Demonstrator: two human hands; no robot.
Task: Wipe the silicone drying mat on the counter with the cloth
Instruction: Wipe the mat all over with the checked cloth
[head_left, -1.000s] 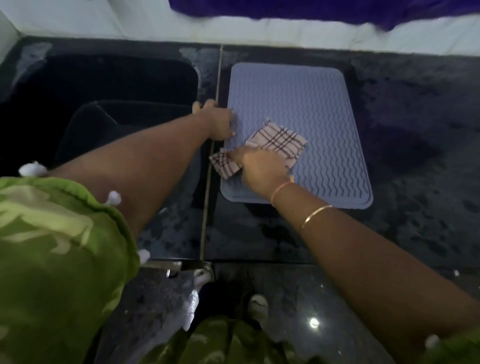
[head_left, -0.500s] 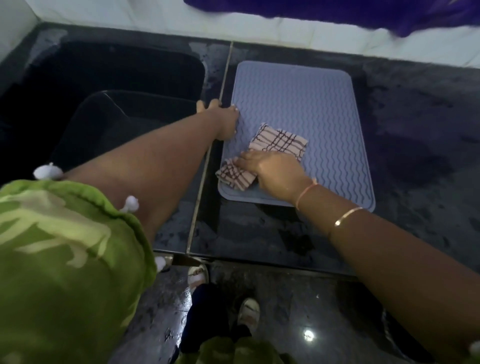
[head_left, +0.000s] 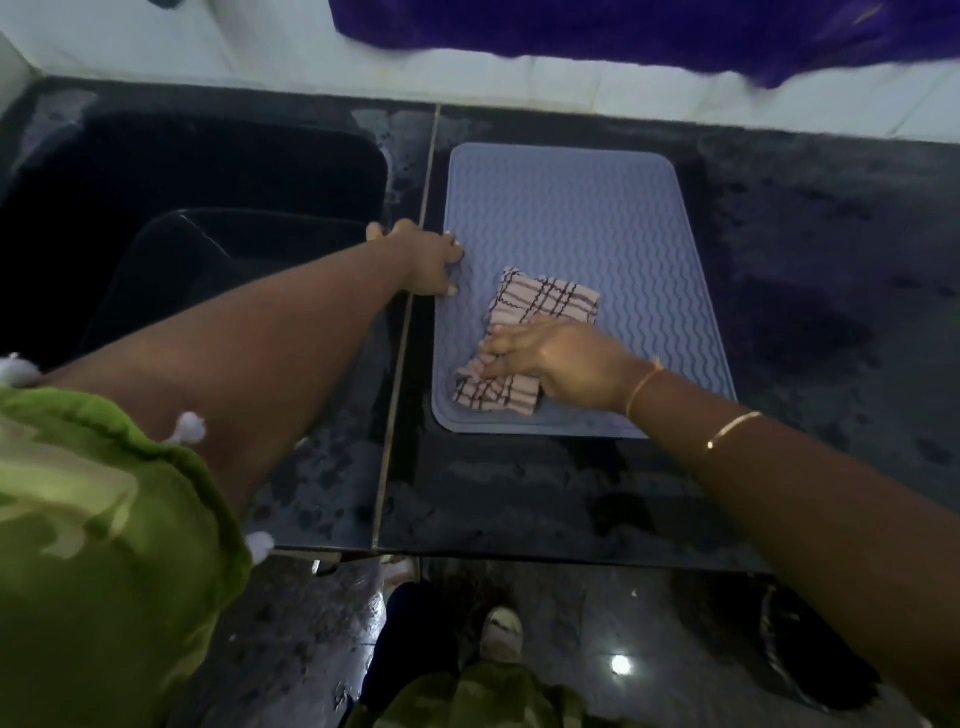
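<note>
A grey-blue silicone drying mat (head_left: 597, 218) with wavy ridges lies flat on the dark counter (head_left: 519, 493). A folded checked cloth (head_left: 550, 301) sits on the mat's near-left part. My right hand (head_left: 550, 358) lies flat on the cloth with straight fingers pointing left, pressing it onto the mat. My left hand (head_left: 423, 260) rests on the mat's left edge, bent fingertips on the mat and the thumb off to the counter side.
A dark sink (head_left: 197, 208) is sunk into the counter left of the mat, beyond a thin metal seam (head_left: 410, 312). A white wall ledge with purple fabric (head_left: 649, 31) runs along the back. My feet show below the counter's front edge.
My right hand has slid the cloth from overhanging the mat's left edge to a spot a little right and nearer the front edge. My left hand has stayed on the mat's left edge.
</note>
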